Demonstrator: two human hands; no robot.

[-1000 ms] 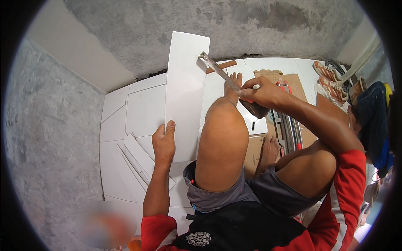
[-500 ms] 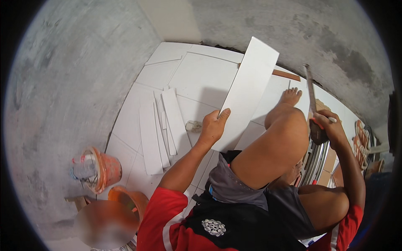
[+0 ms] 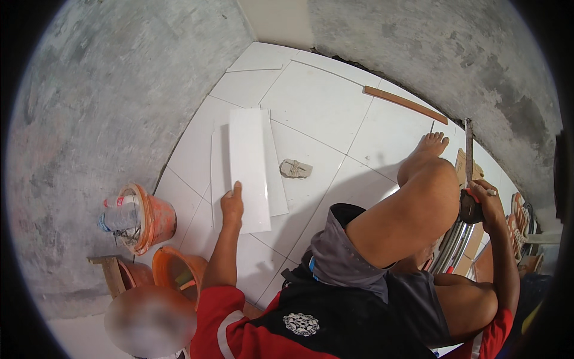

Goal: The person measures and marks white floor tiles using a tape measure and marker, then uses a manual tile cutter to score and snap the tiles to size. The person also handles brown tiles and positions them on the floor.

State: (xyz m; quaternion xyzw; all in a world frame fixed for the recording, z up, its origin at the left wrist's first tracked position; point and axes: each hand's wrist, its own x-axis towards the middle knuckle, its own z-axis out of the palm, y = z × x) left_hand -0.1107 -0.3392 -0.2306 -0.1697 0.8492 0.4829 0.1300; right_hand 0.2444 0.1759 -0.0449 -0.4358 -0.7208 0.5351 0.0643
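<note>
My left hand [image 3: 232, 207] grips the lower left edge of a long white tile strip [image 3: 250, 155], its thumb lying on top. The strip is over other white strips [image 3: 273, 170] on the floor and partly hides them; whether it touches them I cannot tell. On the right, my right hand [image 3: 491, 202] is closed around a dark tape measure [image 3: 471, 208] with an orange part. Its blade [image 3: 469, 146] sticks out upward, toward the wall. A thin pale stick [image 3: 491, 192], perhaps a pencil, pokes out from the same hand's fingers.
A greyish lump [image 3: 296, 169] lies on the white tiled floor [image 3: 317, 107]. A reddish-brown strip [image 3: 406, 104] lies near the far wall. Left stand an orange bucket [image 3: 160, 216] with a plastic bottle and another orange bucket [image 3: 190, 263]. Metal bars [image 3: 449, 254] lie beside my bent leg.
My left hand has carried the white tile strip left and down, from raised before me to over the other strips. My right hand still holds the tape measure, its blade now more upright.
</note>
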